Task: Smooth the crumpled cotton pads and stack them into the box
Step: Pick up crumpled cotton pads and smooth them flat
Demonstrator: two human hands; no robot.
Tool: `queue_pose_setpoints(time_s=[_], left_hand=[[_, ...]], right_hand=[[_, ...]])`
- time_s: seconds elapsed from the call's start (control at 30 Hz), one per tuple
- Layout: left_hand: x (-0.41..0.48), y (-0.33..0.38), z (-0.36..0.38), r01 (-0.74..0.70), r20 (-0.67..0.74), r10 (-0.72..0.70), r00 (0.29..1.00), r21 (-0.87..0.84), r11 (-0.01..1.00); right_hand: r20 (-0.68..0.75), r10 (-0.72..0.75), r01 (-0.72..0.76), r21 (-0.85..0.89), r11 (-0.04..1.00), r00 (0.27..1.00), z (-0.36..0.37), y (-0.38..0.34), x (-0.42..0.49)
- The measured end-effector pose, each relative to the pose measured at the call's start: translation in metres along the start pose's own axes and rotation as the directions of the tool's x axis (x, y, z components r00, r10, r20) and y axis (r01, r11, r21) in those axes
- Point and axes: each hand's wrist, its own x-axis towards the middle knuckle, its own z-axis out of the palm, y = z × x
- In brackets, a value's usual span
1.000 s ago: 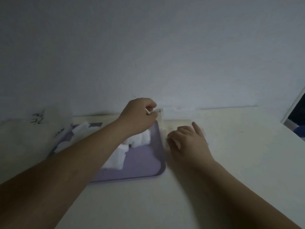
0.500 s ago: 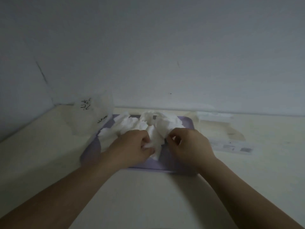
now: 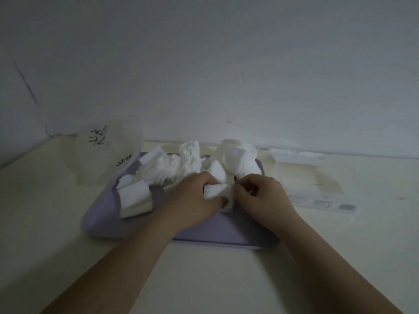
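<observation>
Since half second ago: both hands stay over tray, left hand (image 3: 192, 198) shifted slightly toward right hand (image 3: 263, 198). Second ago, left was up at box and right lay on table. Both now pinch one cotton pad (image 3: 217, 193) with thumbs and curled fingers, above purple tray (image 3: 226, 242). Cream table (image 3: 204, 279), dim grey wall (image 3: 226, 64). Crumpled pads (image 3: 190, 164) heaped on tray's far half. Box (image 3: 303, 171) just right of tray. Clear bag (image 3: 108, 155) with black writing at left. Fingers hide pad's ends.

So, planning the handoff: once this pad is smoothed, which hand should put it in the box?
Probably the right hand: it pinches the pad and sits nearer the box, right of the tray.
</observation>
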Motion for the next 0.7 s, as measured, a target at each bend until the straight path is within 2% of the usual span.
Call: queue_pose_setpoints(time_s=[0.13,0.27,0.37,0.47,0.53,0.6,0.7], left_hand=[[-0.006,-0.005,-0.002,0.022,-0.047,-0.033,0.998,-0.213,0.977],[-0.015,-0.001,-0.005,0.011,-0.117,-0.046,0.992,-0.284,0.959],[-0.016,0.002,-0.01,-0.043,-0.184,-0.017,0.983,-0.316,0.948],[-0.015,0.008,-0.017,-0.052,-0.224,-0.049,0.973,-0.425,0.904],[-0.015,0.01,-0.02,-0.071,-0.2,-0.041,0.979,-0.521,0.85],[-0.018,0.011,-0.018,-0.075,-0.143,-0.012,0.99,-0.585,0.808],[-0.019,0.016,-0.014,-0.063,-0.105,-0.008,0.994,-0.655,0.753]], right_hand=[[0.112,-0.017,0.01,0.061,0.998,0.994,-0.004,-0.002,-0.003],[0.161,-0.039,0.019,0.123,0.992,0.986,-0.003,-0.003,-0.005],[0.14,-0.031,-0.009,0.28,0.96,0.99,-0.006,-0.004,-0.006],[0.037,-0.073,0.054,0.369,0.928,0.997,-0.008,-0.007,-0.006],[0.037,-0.095,0.068,0.458,0.887,0.995,-0.01,-0.01,-0.005],[0.112,-0.084,-0.002,0.609,0.794,0.99,-0.012,-0.012,-0.003],[0.14,-0.06,-0.052,0.677,0.734,0.988,-0.01,-0.013,-0.005]])
